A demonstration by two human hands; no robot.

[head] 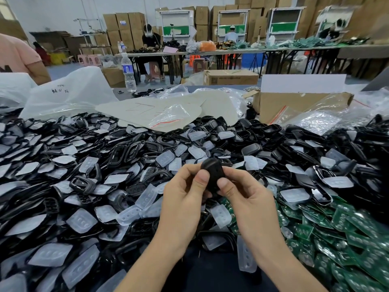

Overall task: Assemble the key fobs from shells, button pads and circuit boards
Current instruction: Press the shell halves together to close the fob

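Both hands, left (pixel 185 192) and right (pixel 244 192), pinch one fob (pixel 210 173) at frame centre; squeeze evenly around its seam until the halves seat.

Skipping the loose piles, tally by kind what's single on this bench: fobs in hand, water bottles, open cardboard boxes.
Black oval plastic key fob, pinched between left hand and right hand: 1
Clear plastic water bottle: 1
Open brown cardboard box: 1
Total: 3

assembly workshop: stacked cartons (pixel 124 28), worktables (pixel 210 52), heaped shells (pixel 126 148).
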